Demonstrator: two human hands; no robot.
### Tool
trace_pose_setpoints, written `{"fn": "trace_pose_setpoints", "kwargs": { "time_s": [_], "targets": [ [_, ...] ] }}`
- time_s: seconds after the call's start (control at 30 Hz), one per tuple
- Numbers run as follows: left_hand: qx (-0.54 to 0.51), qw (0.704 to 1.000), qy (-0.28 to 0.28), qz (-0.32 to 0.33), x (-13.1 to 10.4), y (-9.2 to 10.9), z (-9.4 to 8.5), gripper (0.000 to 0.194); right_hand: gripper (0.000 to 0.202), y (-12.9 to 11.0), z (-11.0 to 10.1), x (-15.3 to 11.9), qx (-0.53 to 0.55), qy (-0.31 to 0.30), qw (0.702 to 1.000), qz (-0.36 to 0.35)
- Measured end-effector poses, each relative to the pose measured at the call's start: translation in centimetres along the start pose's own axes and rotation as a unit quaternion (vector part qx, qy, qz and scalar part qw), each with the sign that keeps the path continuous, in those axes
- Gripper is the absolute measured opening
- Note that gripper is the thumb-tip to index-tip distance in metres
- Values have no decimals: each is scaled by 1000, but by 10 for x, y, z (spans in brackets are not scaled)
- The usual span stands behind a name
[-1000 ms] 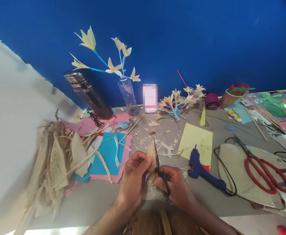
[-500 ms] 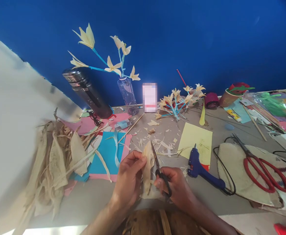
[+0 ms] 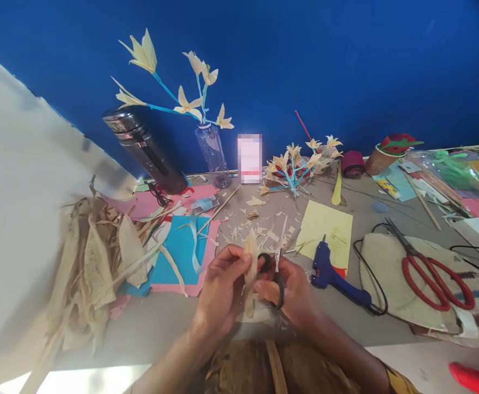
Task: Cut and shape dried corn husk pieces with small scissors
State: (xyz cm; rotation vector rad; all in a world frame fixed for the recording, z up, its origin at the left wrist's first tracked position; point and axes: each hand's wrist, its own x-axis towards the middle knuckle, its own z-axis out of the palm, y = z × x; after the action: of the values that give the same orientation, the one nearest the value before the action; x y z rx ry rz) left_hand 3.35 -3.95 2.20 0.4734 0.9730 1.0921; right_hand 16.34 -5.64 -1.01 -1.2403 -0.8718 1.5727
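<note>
head view: left hand (image 3: 223, 284) has a pale husk piece (image 3: 252, 269) pinched between thumb and fingertips, thumb on the near face, no real gap, other fingers curled behind and partly hidden. piece is long, narrow, pointed at top, held roughly upright over the table (image 3: 174, 328), between the two hands, lower end hanging free. right hand (image 3: 295, 287) is curled round black-handled scissors (image 3: 279, 251), blades pointing up and away just right of the piece, apart from it; exact finger placement in the loops can't be told. right thumb is close to the piece's edge, touching or not unclear. piece looks very light, thin, dry, a bit stiff along its length but bendy across; probably splits along the grain if squeezed or twisted, not likely slippery. best hold: flat pinch near the middle or lower part, light pressure, off the thin tip. scissors look rigid, small, easy to control by the loops, blades to be avoided. around: pale scraps (image 3: 269, 236) beyond the hands, blue paper (image 3: 186, 246) and husk bundle (image 3: 98, 257) to the left, glue gun (image 3: 333, 276) and red-handled scissors (image 3: 432, 273) to the right.
</note>
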Motion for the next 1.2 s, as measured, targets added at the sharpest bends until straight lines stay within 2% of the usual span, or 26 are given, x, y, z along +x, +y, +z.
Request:
{"fn": "trace_pose_setpoints", "kwargs": {
  "time_s": [0.1,0.17,0.27,0.37,0.47,0.53,0.6,0.7,0.73,0.77,0.8,0.87,0.93,1.03,1.2],
  "targets": [
    [-8,1000,-17,-17,2,-3,0,17,36,-4,1,2,3,26,1000,4],
    [-3,999,-21,-24,2,-5,-3,17,34,-9,-3,1,5,22,1000,8],
    [17,999,-25,-29,3,-6,-10,14,32,-18,-13,0,-3,-10,1000,21],
    [74,994,-64,-42,3,0,-16,4,31,-23,-24,-1,-20,-59,998,18],
    [144,983,-103,-42,4,11,-19,11,30,-22,-31,1,-42,-111,993,13],
    [175,979,-98,-32,7,19,-21,10,31,-21,-33,2,-59,-119,991,14],
    [170,984,-55,-2,11,25,-23,11,30,-22,-32,1,-93,-53,994,-5],
    [113,990,32,73,19,31,-26,12,28,-26,-30,-7,-159,101,979,-83],
    [91,990,49,93,21,32,-27,13,28,-26,-28,-11,-174,107,974,-101],
    [68,990,57,107,23,32,-27,13,28,-26,-26,-15,-183,68,976,-99],
    [43,990,61,116,25,32,-27,15,30,-25,-24,-18,-187,1,980,-75],
    [-4,990,61,126,25,29,-25,18,34,-19,-17,-20,-176,-137,975,2],
    [-35,988,64,134,22,23,-22,21,45,-11,-10,-17,-157,-218,963,33],
    [-42,989,62,128,16,13,-16,21,60,-1,-3,-10,-128,-229,965,4],
    [-43,995,42,76,12,2,-10,22,68,0,-2,-5,-117,-207,971,3]
  ]
}}
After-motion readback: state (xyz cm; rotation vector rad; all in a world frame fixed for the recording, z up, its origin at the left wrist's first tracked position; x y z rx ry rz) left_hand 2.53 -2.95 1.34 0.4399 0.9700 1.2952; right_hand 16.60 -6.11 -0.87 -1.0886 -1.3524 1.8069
